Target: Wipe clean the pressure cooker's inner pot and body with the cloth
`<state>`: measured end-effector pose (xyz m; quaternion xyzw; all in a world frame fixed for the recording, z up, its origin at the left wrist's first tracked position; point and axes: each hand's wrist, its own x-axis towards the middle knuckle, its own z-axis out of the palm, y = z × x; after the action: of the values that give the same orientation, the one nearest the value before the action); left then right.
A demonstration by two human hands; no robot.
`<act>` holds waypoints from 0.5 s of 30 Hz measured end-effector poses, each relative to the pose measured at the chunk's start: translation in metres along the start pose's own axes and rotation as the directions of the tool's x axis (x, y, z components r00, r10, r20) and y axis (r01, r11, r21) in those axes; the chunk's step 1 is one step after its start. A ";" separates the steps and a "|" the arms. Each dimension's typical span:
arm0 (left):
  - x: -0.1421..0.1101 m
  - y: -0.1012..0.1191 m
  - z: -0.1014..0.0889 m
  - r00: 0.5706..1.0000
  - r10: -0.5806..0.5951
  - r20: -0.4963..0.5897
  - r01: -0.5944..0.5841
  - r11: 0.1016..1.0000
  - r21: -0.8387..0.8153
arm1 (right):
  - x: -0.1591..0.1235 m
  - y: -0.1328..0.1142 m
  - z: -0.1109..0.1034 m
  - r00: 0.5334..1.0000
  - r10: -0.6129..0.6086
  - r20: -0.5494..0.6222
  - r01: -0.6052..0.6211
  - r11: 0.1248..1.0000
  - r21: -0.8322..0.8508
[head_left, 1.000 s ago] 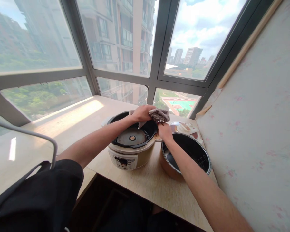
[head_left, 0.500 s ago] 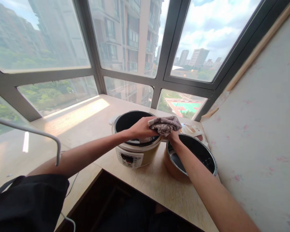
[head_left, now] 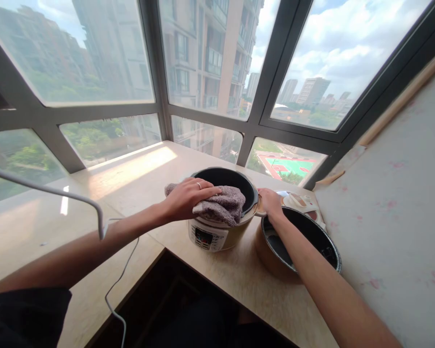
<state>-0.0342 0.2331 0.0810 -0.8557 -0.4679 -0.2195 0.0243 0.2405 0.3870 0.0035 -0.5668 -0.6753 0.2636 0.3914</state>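
Observation:
My left hand, with a ring on one finger, grips a grey-brown cloth against the front rim of the electric pressure cooker. The cooker has a white control panel, a dark open interior and no lid on it. At its right side my right hand is closed round the cooker's side handle. Just below my right forearm stands the dark inner pot, partly covered by that arm.
Behind the pot lies a pale plastic piece by the papered wall. A grey cable trails over the pale counter at left. Windows enclose the far side, and the counter's front edge borders a dark recess.
My left hand has carried the cloth from the cooker's right side to its front left rim. My right hand now shows on the handle. The view has shifted slightly.

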 end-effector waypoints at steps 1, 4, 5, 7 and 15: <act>-0.007 -0.012 0.001 0.999 -0.022 -0.048 0.022 1.000 0.016 | 0.000 0.000 0.000 1.000 0.021 -0.002 -0.021 1.000 0.016; -0.022 -0.049 0.010 0.967 -0.115 -0.225 0.115 0.993 -0.012 | -0.002 -0.001 0.001 0.997 0.076 -0.010 -0.076 0.995 0.058; -0.024 -0.060 0.014 0.942 -0.159 -0.296 0.152 0.987 -0.044 | -0.003 -0.002 0.001 0.996 0.089 -0.013 -0.088 0.994 0.066; -0.024 -0.080 0.023 0.876 -0.266 -0.403 0.231 0.964 -0.136 | -0.004 -0.003 0.001 0.994 0.110 -0.015 -0.109 0.991 0.081; 0.003 -0.124 0.040 0.616 -0.723 -0.312 0.487 0.661 -0.570 | -0.003 -0.002 0.000 0.989 0.151 -0.002 -0.148 0.972 0.180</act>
<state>-0.1193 0.3151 0.0264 -0.5299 -0.6500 -0.5315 -0.1190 0.2392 0.3834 0.0043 -0.5803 -0.6013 0.3477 0.4252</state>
